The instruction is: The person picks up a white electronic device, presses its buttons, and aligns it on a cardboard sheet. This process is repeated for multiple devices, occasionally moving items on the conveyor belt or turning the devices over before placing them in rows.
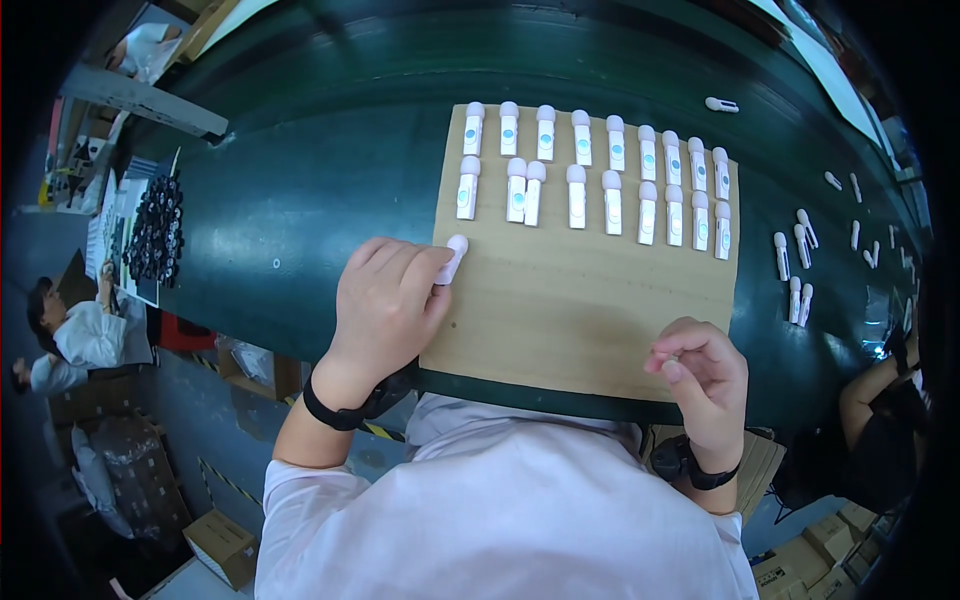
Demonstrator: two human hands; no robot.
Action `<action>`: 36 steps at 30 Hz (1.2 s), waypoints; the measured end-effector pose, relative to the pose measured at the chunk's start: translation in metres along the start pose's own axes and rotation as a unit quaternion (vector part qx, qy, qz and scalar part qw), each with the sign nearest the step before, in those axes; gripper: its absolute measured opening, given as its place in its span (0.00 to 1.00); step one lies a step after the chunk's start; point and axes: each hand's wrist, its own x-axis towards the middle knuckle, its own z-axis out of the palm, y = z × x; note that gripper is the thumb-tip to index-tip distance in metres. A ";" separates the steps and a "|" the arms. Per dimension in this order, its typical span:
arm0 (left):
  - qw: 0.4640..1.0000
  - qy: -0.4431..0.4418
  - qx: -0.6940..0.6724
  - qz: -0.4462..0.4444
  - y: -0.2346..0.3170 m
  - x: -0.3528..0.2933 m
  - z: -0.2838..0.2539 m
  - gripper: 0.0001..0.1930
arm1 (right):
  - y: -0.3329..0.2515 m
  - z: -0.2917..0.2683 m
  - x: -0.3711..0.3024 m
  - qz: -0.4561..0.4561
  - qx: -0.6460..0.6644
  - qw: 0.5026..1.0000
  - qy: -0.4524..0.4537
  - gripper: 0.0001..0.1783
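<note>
My left hand [388, 300] is closed on a small white wand-shaped device with a rounded head [457, 247], at the left side of a flat cardboard sheet [570, 300]. Two rows of similar devices stretch across the sheet's far half; several in them, such as one white device [581, 140], show a blue-green round spot. In the second row, two of them touch side by side. Over the sheet's near right corner, my right hand [710, 385] has its thumb and fingertips pinched together. Whatever may be between those fingertips is too small to name.
More white devices [782, 256] lie loose on the dark green table [330, 170] to the right, and a lone one [721, 104] lies beyond the sheet. Many black round parts [155, 230] are heaped at the far left. Another person's arm [868, 395] is at the right edge.
</note>
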 end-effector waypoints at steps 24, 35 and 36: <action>0.998 -0.051 -0.019 0.026 -0.012 -0.006 0.011 0.17 | -0.008 -0.009 0.005 -0.023 -0.084 0.996 0.016 0.06; 0.995 -0.058 -0.035 0.070 -0.032 0.050 -0.028 0.18 | -0.034 -0.053 0.015 -0.082 -0.265 0.959 0.052 0.02; 0.995 -0.056 -0.035 0.076 -0.036 0.061 -0.032 0.18 | -0.040 -0.060 0.019 -0.091 -0.306 0.946 0.056 0.02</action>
